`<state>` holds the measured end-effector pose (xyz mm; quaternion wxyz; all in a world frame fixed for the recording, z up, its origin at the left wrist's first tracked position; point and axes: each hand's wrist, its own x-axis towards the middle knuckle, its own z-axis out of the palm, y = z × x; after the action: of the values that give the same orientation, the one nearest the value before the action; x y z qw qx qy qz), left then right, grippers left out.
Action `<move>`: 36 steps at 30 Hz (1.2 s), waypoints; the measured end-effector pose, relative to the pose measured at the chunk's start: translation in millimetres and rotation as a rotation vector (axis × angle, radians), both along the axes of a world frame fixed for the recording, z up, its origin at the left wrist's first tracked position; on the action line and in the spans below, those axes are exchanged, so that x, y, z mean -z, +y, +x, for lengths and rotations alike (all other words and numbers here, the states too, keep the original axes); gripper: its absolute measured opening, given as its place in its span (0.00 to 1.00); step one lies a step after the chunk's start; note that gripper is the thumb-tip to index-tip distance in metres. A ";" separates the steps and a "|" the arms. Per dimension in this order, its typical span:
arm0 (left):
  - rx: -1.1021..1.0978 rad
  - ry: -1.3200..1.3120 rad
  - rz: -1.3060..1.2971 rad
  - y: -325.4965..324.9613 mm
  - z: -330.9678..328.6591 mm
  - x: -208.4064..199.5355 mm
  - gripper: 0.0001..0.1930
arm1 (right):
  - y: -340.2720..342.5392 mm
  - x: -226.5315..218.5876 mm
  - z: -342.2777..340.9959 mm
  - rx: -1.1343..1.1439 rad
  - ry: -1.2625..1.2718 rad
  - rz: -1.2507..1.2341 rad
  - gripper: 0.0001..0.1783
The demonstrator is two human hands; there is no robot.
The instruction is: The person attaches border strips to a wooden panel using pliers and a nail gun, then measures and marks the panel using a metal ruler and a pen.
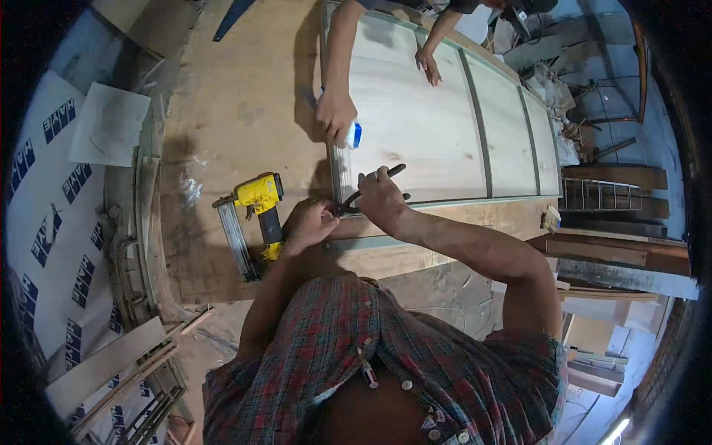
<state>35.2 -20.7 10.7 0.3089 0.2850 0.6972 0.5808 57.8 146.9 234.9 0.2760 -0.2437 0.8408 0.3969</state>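
A pair of dark-handled pincers [351, 201] is gripped in my right hand [382, 200], its handle ends sticking out past the fist. The jaws point left at the near left corner of a framed panel [415, 126]. My left hand [311, 224] is at that corner, fingers curled in close to the jaws; what they pinch is hidden. The panel has a pale wooden face and grey-green frame strips [478, 111]. Left of my left hand, a yellow and black nail gun [258, 194] lies on its side on the wooden worktable [222, 111].
Across the table, a co-worker's hand [336, 115] holds a white and blue object [353, 135] over the panel's left edge. Another hand [428, 67] rests on the panel. A dark blade-like tool [233, 18] lies at the far left. Boards [615, 259] are stacked at right.
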 end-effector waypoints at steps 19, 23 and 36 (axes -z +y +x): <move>-0.043 -0.016 0.072 -4.3 -1.1 -38.3 0.17 | 98.6 -27.9 35.9 0.751 -0.116 -0.379 0.12; 0.009 0.078 -0.034 -3.3 -8.1 -33.7 0.17 | 160.9 0.8 101.1 1.127 0.131 -0.676 0.14; 0.089 -0.153 -0.047 -1.1 -14.3 -4.9 0.20 | 291.1 79.4 164.2 1.176 0.351 -0.751 0.13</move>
<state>20.9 -21.8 15.6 0.3935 0.2632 0.6717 0.5698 222.0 438.0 155.4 0.2022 0.2385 0.9446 -0.1001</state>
